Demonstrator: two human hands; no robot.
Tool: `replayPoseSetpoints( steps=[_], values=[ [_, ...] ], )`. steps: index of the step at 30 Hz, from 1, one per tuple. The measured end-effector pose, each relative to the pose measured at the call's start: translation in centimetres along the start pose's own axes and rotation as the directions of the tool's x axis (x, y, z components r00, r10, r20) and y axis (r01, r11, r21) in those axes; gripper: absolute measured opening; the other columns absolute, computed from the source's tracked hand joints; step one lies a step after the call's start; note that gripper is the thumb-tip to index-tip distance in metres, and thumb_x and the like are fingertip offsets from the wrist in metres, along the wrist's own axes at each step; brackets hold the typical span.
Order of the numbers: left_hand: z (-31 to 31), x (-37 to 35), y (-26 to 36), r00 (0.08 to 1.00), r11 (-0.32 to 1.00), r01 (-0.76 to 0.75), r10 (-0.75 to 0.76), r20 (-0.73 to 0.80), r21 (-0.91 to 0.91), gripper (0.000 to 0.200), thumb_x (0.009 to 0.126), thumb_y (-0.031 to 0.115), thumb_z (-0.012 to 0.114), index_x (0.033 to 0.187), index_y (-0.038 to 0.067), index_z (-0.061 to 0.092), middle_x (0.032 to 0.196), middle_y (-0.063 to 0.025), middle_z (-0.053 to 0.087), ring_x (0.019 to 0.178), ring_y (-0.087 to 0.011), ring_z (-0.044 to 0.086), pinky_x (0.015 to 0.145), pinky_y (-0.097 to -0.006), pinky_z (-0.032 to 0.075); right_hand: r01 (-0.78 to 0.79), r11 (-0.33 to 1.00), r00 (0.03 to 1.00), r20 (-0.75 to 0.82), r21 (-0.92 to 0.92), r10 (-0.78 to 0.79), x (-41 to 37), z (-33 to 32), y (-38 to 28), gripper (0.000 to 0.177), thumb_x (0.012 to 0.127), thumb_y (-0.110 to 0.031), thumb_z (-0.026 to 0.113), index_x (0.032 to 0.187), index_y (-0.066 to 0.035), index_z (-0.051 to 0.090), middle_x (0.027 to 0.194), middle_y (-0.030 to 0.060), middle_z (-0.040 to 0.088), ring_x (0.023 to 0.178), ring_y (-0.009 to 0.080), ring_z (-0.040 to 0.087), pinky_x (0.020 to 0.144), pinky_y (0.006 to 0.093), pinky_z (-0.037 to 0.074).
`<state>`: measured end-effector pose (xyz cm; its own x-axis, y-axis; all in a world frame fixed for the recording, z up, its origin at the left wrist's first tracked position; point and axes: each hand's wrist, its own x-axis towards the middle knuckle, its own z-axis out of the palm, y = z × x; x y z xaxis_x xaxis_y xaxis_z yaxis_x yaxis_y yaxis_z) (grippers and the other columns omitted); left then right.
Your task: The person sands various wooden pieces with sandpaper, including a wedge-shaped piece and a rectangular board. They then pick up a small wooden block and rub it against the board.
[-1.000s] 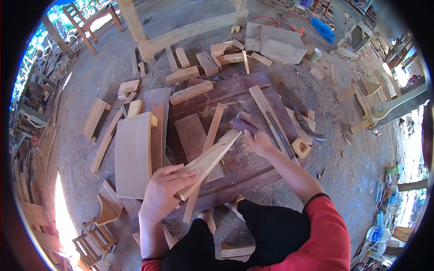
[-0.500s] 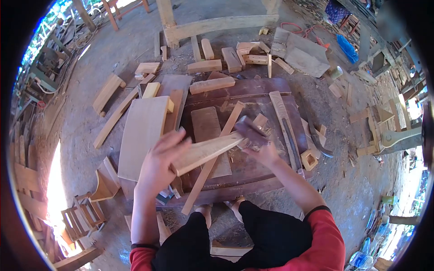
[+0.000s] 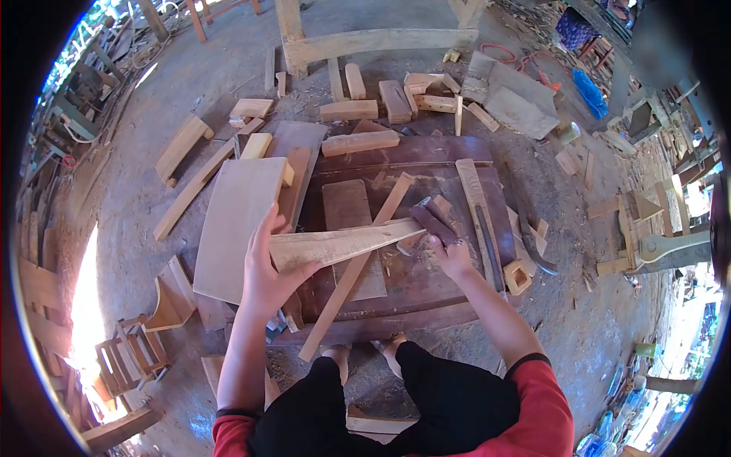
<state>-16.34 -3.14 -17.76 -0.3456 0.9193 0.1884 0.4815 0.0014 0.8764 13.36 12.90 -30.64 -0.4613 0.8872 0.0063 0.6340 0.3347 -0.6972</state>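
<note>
There's one camera here, worn by the person in red and black (image 3: 464, 392) at the near side of the rectangular dark reddish-brown wooden surface (image 3: 415, 280); it faces forward and steeply down, close above, taking in grey floor (image 3: 209, 76) all around.

Red tee (image 3: 529, 419), short slvs (image 3: 544, 388) w/ blk trim (image 3: 527, 360); blk pants (image 3: 449, 396).

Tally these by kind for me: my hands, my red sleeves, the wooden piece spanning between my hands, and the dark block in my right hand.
Hands: 2 (left hand, right hand)
Red sleeves: 2
Wooden piece: 1
Dark block: 1
Total: 6
</note>
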Motion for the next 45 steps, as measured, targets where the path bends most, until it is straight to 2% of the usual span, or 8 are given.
replayPoseSetpoints(
  steps=[22, 25, 29, 31, 37, 39, 41, 45],
  values=[
    [2.0, -1.6, 1.0, 0.979, 0.979, -0.204, 0.204, 0.000, 0.019, 0.111, 0.063, 0.011, 0.069, 0.131, -0.002, -0.018, 0.102, -0.0174, 0.045, 0.091, -0.0279, 0.050, 0.083, -0.0357, 0.039, 0.016, 0.999, 0.952, -0.304, -0.042, -0.028, 2.5, 1.6, 0.2, 0.034, 0.087, -0.031, 0.044, 0.106, -0.004, 0.054, 0.086, 0.0199, 0.059, 0.080, 0.0340, 0.058, 0.069, 0.0384, 0.043],
    [2.0, -1.3, 1.8, 0.976, 0.973, -0.217, 0.215, 0.029, 0.084, 0.114, 0.063, 0.008, 0.070, 0.129, -0.001, -0.023, 0.103, -0.0184, 0.044, 0.092, -0.0272, 0.050, 0.083, -0.0352, 0.039, -0.225, 0.974, 0.974, -0.025, -0.022, 0.225, 2.1, 0.9, -4.0, 0.035, 0.087, -0.029, 0.043, 0.104, -0.001, 0.054, 0.081, 0.0195, 0.059, 0.076, 0.0332, 0.058, 0.066, 0.0390, 0.043],
    [2.0, -1.5, 3.0, 0.981, 0.972, -0.189, 0.182, 0.060, 0.141, 0.117, 0.064, 0.016, 0.074, 0.126, -0.008, -0.021, 0.105, -0.0231, 0.042, 0.096, -0.0319, 0.049, 0.083, -0.0355, 0.040, 0.036, 0.976, 0.935, 0.339, 0.213, -0.109, -1.7, -1.2, -15.6, 0.034, 0.084, -0.022, 0.047, 0.111, -0.001, 0.050, 0.098, 0.0171, 0.058, 0.095, 0.0343, 0.054, 0.079, 0.0406, 0.042],
    [2.0, -1.9, 3.5, 0.986, 0.976, -0.159, 0.149, 0.076, 0.147, 0.121, 0.060, 0.014, 0.077, 0.124, -0.010, -0.022, 0.106, -0.0246, 0.042, 0.095, -0.0331, 0.050, 0.083, -0.0367, 0.040, 0.581, 0.725, 0.779, 0.006, 0.371, -0.627, -2.8, -1.3, -19.0, 0.032, 0.081, -0.016, 0.051, 0.111, -0.003, 0.051, 0.098, 0.0158, 0.058, 0.097, 0.0312, 0.054, 0.086, 0.0419, 0.039],
    [3.7, -2.9, 2.3, 0.953, 0.943, -0.279, 0.249, 0.173, 0.180, 0.120, 0.058, 0.013, 0.078, 0.124, -0.011, -0.019, 0.106, -0.0271, 0.042, 0.090, -0.0355, 0.051, 0.078, -0.0368, 0.044, 0.666, 0.695, 0.708, 0.066, 0.270, -0.704, -3.0, -1.2, -14.4, 0.032, 0.077, -0.008, 0.052, 0.109, -0.004, 0.053, 0.097, 0.0143, 0.058, 0.103, 0.0278, 0.052, 0.092, 0.0418, 0.034],
    [4.0, -3.1, 1.4, 0.933, 0.920, -0.352, 0.330, 0.144, 0.172, 0.118, 0.058, 0.012, 0.078, 0.124, -0.012, -0.017, 0.106, -0.0282, 0.041, 0.090, -0.0360, 0.051, 0.075, -0.0372, 0.045, 0.646, 0.736, 0.763, -0.130, 0.200, -0.634, -2.5, 0.0, -9.3, 0.028, 0.080, -0.010, 0.048, 0.106, -0.001, 0.053, 0.093, 0.0169, 0.059, 0.097, 0.0286, 0.056, 0.084, 0.0408, 0.041],
    [4.0, -3.3, 1.1, 0.958, 0.946, -0.279, 0.263, 0.117, 0.162, 0.117, 0.059, 0.012, 0.077, 0.125, -0.012, -0.017, 0.106, -0.0290, 0.040, 0.091, -0.0355, 0.050, 0.075, -0.0376, 0.045, -0.115, 0.987, 0.980, 0.175, 0.111, 0.094, -2.0, -1.5, -7.2, 0.026, 0.085, -0.016, 0.044, 0.101, 0.001, 0.054, 0.087, 0.0207, 0.060, 0.086, 0.0320, 0.059, 0.072, 0.0404, 0.046],
    [4.3, -2.7, 1.7, 0.963, 0.951, -0.264, 0.250, 0.104, 0.163, 0.118, 0.060, 0.013, 0.077, 0.125, -0.010, -0.019, 0.105, -0.0268, 0.041, 0.089, -0.0339, 0.050, 0.078, -0.0378, 0.043, -0.062, 0.998, 0.995, -0.075, 0.007, 0.062, 2.2, -0.7, -6.4, 0.032, 0.088, -0.024, 0.040, 0.099, 0.002, 0.055, 0.083, 0.0226, 0.059, 0.077, 0.0366, 0.058, 0.065, 0.0407, 0.045]
  ],
)
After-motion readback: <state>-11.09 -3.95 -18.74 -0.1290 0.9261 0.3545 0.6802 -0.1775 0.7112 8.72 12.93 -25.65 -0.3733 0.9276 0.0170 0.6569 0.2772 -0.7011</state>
